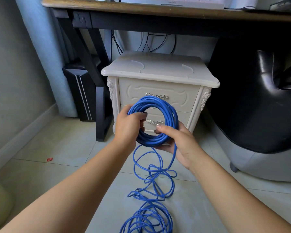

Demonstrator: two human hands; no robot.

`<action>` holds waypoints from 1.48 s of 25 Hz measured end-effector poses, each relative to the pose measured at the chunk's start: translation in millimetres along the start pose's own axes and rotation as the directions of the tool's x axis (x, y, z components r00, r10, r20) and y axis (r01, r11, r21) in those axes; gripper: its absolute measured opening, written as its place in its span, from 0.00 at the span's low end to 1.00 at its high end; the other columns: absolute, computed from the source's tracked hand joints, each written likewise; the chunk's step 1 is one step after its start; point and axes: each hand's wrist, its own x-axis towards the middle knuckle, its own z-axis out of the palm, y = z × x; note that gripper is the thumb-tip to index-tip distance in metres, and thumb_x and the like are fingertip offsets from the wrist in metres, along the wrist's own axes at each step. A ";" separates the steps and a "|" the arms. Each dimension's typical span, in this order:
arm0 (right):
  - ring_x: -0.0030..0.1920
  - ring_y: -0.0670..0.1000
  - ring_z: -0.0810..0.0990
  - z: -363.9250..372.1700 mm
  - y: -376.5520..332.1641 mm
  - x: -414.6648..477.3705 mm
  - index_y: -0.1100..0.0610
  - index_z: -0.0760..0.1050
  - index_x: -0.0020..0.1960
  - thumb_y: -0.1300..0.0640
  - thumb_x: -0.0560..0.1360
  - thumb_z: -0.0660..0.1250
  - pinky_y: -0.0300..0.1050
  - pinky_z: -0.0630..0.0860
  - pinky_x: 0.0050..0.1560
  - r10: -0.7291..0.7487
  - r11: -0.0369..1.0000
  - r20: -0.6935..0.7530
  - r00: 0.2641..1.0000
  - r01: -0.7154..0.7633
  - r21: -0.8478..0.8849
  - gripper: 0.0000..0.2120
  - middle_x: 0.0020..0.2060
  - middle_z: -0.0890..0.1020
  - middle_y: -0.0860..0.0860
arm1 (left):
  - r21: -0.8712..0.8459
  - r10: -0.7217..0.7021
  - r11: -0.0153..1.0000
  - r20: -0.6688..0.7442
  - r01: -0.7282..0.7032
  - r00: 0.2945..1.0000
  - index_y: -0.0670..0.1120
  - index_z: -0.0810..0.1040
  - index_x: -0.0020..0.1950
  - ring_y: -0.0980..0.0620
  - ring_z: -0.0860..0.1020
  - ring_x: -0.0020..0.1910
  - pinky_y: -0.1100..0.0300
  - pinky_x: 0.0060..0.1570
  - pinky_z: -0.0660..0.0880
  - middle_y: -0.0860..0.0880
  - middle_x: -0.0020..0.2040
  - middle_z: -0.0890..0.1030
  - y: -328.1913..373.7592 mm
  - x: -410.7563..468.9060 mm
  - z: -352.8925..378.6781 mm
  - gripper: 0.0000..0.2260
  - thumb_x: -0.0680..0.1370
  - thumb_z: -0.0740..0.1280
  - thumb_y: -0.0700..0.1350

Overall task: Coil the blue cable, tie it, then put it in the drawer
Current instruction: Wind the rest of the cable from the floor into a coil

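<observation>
A blue cable (160, 105) is wound into a round coil held upright in front of a white nightstand (158, 71). My left hand (128, 126) grips the coil's left side, fingers curled through the ring. My right hand (180, 142) holds the coil's lower right part, thumb over the strands and fingers beneath. From the coil, loose cable (151, 180) hangs down and lies in tangled loops on the tiled floor, with a further pile at the bottom edge. The nightstand's upper drawer (180, 96) and lower drawer (183, 118) are both closed; the coil partly hides their metal handles.
A dark wooden desk (141, 7) stands over the nightstand, its black leg (102, 115) to the left. A black computer tower (79, 93) sits by the wall. A black leather chair (262, 98) fills the right side. A small red scrap (49, 159) lies on the floor.
</observation>
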 end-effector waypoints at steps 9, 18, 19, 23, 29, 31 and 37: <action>0.24 0.49 0.63 -9.0 -5.1 10.3 0.57 0.72 0.45 0.69 0.73 0.65 0.50 0.79 0.37 -0.143 0.989 -0.217 0.966 0.145 -0.006 0.08 0.24 0.65 0.51 | 0.160 -0.195 0.974 0.251 0.158 0.948 0.42 0.79 0.52 0.50 0.81 0.41 0.51 0.48 0.77 0.46 0.41 0.81 -3.4 -9.0 -3.3 0.08 0.74 0.72 0.40; 0.35 0.51 0.75 1.3 -4.2 -2.1 0.46 0.72 0.42 0.61 0.67 0.70 0.47 0.73 0.39 -0.352 0.596 0.103 0.930 0.308 -0.742 0.12 0.33 0.79 0.46 | 0.668 0.172 0.537 0.511 -0.515 0.842 0.52 0.75 0.62 0.53 0.78 0.44 0.67 0.42 0.71 0.52 0.46 0.80 0.1 -9.8 -10.5 0.20 0.71 0.68 0.38; 0.38 0.52 0.77 1.9 -4.6 -2.3 0.46 0.72 0.45 0.61 0.67 0.70 0.48 0.74 0.41 -0.350 0.582 0.098 0.932 0.298 -0.757 0.13 0.35 0.80 0.46 | 0.694 0.165 0.506 0.504 -0.512 0.848 0.50 0.76 0.56 0.51 0.78 0.43 0.62 0.41 0.72 0.52 0.43 0.80 -1.3 -9.7 -9.8 0.14 0.72 0.67 0.40; 0.41 0.55 0.83 -7.7 -11.8 1.1 0.45 0.72 0.52 0.60 0.68 0.71 0.51 0.78 0.46 -0.254 0.729 0.046 0.966 0.222 -0.648 0.17 0.42 0.84 0.52 | 0.585 0.170 0.703 0.414 -0.404 0.894 0.46 0.76 0.45 0.50 0.75 0.31 0.50 0.38 0.78 0.49 0.33 0.76 -2.2 -6.6 -6.9 0.02 0.75 0.68 0.42; 0.43 0.52 0.86 -20.7 -22.2 -2.2 0.53 0.77 0.55 0.54 0.70 0.75 0.47 0.80 0.39 0.023 0.923 0.139 0.990 0.032 -0.383 0.15 0.46 0.86 0.55 | 0.243 0.006 0.968 0.211 -0.058 0.978 0.44 0.77 0.47 0.53 0.65 0.25 0.63 0.25 0.70 0.52 0.26 0.67 -0.8 1.4 -7.0 0.04 0.76 0.68 0.37; 0.45 0.56 0.86 -20.7 -23.3 -2.5 0.53 0.76 0.57 0.50 0.66 0.76 0.51 0.81 0.42 0.053 0.955 0.145 0.988 -0.008 -0.297 0.22 0.47 0.86 0.56 | 0.154 -0.061 0.987 0.175 0.034 0.983 0.44 0.76 0.46 0.52 0.63 0.26 0.63 0.27 0.69 0.52 0.27 0.65 -2.3 2.8 -5.6 0.04 0.76 0.67 0.36; 0.51 0.61 0.85 -13.4 -16.2 -2.7 0.55 0.75 0.57 0.62 0.67 0.77 0.65 0.77 0.59 0.022 0.998 0.099 0.995 -0.016 -0.067 0.21 0.51 0.83 0.62 | 0.005 -0.126 0.992 0.052 0.126 0.991 0.46 0.75 0.44 0.52 0.65 0.26 0.49 0.41 0.72 0.53 0.26 0.66 -5.8 1.6 -0.7 0.05 0.76 0.67 0.36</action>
